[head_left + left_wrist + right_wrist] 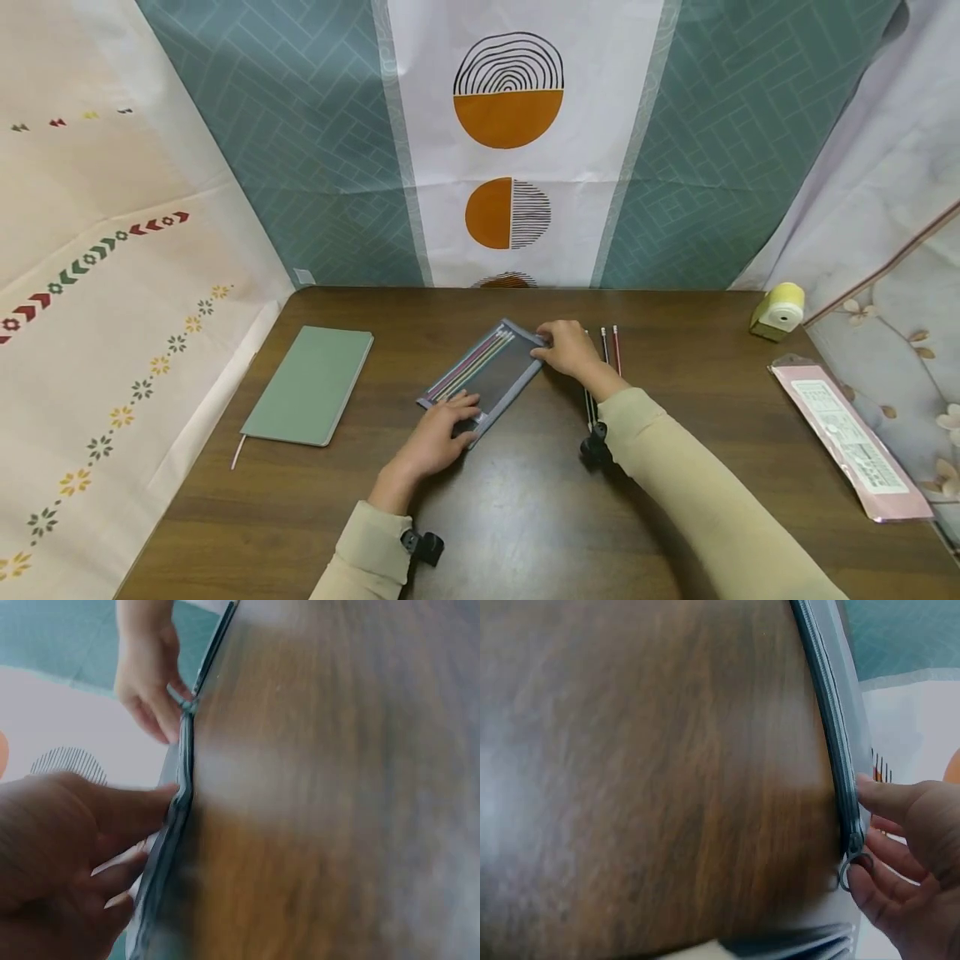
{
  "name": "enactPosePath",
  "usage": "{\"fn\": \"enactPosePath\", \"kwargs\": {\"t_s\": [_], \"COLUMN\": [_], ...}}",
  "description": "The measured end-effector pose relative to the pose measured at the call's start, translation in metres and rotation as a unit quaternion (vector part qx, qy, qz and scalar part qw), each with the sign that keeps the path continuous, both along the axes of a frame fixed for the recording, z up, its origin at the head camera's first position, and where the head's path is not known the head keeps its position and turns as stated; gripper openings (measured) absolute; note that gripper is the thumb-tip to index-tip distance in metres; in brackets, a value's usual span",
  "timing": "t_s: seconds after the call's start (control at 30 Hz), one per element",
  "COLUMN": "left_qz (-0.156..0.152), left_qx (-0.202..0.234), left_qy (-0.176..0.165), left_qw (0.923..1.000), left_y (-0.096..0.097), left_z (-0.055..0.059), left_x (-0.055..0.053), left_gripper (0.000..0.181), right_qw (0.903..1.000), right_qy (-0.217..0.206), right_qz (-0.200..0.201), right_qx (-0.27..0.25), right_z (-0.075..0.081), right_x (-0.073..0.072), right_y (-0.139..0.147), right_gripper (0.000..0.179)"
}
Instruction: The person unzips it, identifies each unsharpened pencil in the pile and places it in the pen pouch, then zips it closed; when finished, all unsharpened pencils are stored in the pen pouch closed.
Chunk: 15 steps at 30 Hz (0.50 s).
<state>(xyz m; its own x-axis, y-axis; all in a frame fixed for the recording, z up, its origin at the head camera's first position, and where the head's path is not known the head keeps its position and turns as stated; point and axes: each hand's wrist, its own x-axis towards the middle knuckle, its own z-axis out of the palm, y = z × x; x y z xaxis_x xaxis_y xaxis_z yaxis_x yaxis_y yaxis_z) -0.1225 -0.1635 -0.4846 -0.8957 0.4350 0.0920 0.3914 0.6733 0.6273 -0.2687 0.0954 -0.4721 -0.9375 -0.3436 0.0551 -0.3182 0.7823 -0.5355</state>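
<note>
A flat grey zippered pencil pouch lies slanted on the table, with several coloured pencils showing through its dark window. My left hand holds the pouch at its near end; in the left wrist view the thumb is against the zippered edge and the fingers lie over the pouch. At the far right corner my right hand grips the pouch beside the zipper's end. A pull ring hangs from the slider there, right at a fingertip of that hand.
Several loose pencils lie on the table, partly hidden under the right forearm. To the left is a green notebook with a ribbon. A yellow-and-white pencil sharpener stands at the back right, above a pink package along the right edge.
</note>
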Motion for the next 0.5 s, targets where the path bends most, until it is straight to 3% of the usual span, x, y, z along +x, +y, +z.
{"fn": "enactPosePath", "kwargs": {"t_s": [0.1, 0.27, 0.37, 0.5], "left_qz": [0.085, 0.202, 0.251, 0.285], "left_qx": [-0.006, 0.025, 0.054, 0.102], "left_qy": [0.021, 0.002, 0.005, 0.020], "left_qw": [0.9962, 0.9790, 0.9666, 0.9528], "left_y": [-0.005, -0.010, -0.011, -0.014], "left_z": [-0.001, -0.002, -0.006, -0.012], "left_x": [-0.001, -0.003, -0.004, -0.008], "left_gripper": [0.044, 0.058, 0.062, 0.063], "right_qw": [0.9997, 0.9994, 0.9991, 0.9983], "right_qy": [-0.004, -0.004, 0.001, -0.007], "right_qz": [-0.023, -0.030, -0.007, 0.012], "right_qx": [0.006, -0.015, -0.043, -0.057], "right_z": [0.001, 0.001, -0.002, -0.005], "right_x": [0.000, 0.000, 0.000, 0.001], "right_y": [0.004, 0.007, 0.006, 0.006], "right_gripper": [0.036, 0.029, 0.030, 0.035]}}
